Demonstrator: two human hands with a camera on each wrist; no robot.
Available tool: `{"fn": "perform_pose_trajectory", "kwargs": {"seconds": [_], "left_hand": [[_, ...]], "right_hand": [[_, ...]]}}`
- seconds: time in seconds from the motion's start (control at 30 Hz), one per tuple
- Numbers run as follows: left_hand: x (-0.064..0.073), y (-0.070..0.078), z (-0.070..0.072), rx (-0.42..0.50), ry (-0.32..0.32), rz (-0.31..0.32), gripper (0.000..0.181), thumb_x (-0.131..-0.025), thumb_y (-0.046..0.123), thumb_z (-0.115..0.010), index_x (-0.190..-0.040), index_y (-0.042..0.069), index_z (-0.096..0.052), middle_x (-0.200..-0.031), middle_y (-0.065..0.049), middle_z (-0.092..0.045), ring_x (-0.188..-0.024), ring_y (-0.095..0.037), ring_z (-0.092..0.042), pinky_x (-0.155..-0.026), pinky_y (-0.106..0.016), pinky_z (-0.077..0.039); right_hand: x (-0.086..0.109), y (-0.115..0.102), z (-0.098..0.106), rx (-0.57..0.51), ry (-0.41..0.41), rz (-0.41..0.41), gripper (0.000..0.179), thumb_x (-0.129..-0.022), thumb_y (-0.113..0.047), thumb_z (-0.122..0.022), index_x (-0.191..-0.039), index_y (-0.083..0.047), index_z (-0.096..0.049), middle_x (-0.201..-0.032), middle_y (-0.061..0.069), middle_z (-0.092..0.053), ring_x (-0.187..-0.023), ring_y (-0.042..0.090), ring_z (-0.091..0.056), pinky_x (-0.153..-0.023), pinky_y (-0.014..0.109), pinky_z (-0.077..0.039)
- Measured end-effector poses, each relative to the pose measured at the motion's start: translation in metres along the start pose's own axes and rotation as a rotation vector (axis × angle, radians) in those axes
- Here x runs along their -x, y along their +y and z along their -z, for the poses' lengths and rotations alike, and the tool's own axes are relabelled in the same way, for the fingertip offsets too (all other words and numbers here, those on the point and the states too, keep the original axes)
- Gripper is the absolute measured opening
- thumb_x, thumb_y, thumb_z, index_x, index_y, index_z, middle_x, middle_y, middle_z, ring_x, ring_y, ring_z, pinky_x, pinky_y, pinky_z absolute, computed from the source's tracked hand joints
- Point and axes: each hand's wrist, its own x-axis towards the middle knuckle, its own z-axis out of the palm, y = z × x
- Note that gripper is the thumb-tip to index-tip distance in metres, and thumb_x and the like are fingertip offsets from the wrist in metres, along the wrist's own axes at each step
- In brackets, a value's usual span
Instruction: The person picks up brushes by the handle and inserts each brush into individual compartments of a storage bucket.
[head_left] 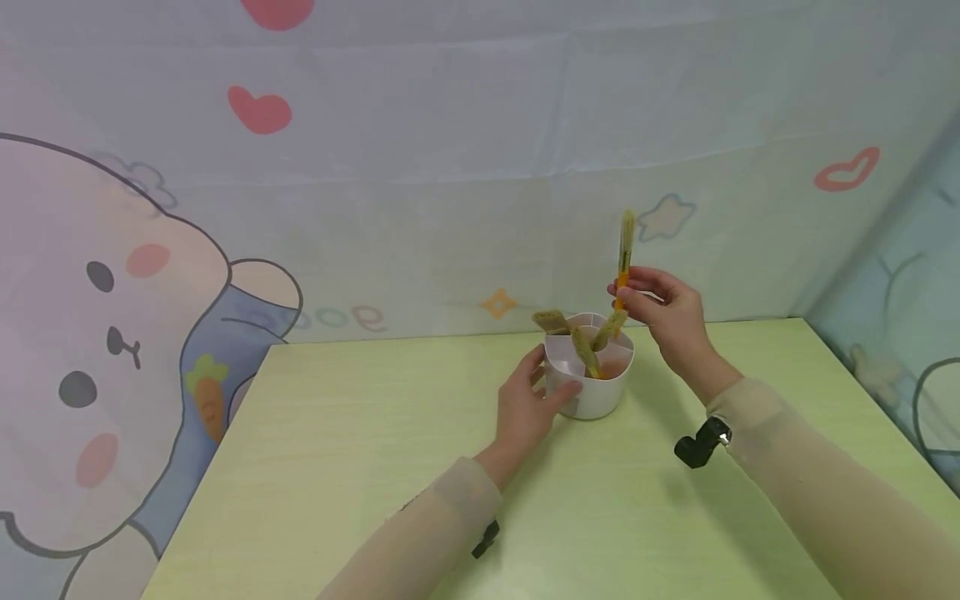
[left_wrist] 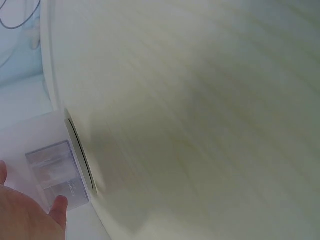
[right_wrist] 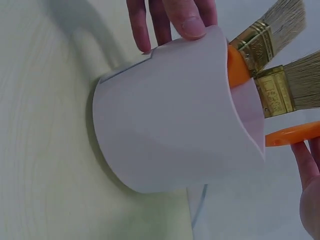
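Note:
A white divided holder (head_left: 592, 398) stands near the back of the table, with three bristle-headed paintbrushes (head_left: 582, 347) leaning in it, bristles up. My left hand (head_left: 525, 404) grips the holder's left side, thumb across the front wall; in the left wrist view its fingers lie by a label. My right hand (head_left: 667, 312) pinches the orange handle of another paintbrush (head_left: 626, 246), bristles upward, above the holder's back right. In the right wrist view, that orange handle (right_wrist: 295, 135) has its end at the holder's rim; whether it is inside cannot be told.
The pale yellow-green table (head_left: 375, 467) ends at a printed cloth backdrop (head_left: 420, 242) close behind the holder. Another cloth (head_left: 911, 333) hangs along the right edge. Black devices (head_left: 701, 443) are strapped at both sleeves.

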Motion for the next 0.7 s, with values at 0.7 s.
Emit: {"fn": "perform_pose_trajectory", "kwargs": {"seconds": [0.7], "left_hand": [[0.002,0.004,0.001,-0.01,0.005,0.019,0.075,-0.094,0.024,-0.086,-0.158,0.007,-0.05,-0.16,-0.01,-0.054,-0.141,-0.035,-0.058,-0.11,-0.045,-0.055]], "right_hand": [[0.014,0.016,0.018,0.341,-0.078,-0.046,0.043,-0.104,-0.01,-0.07,-0.142,0.01,-0.06,-0.108,-0.019,-0.073,-0.099,-0.002,-0.073,-0.088,0.017,-0.061]]}}
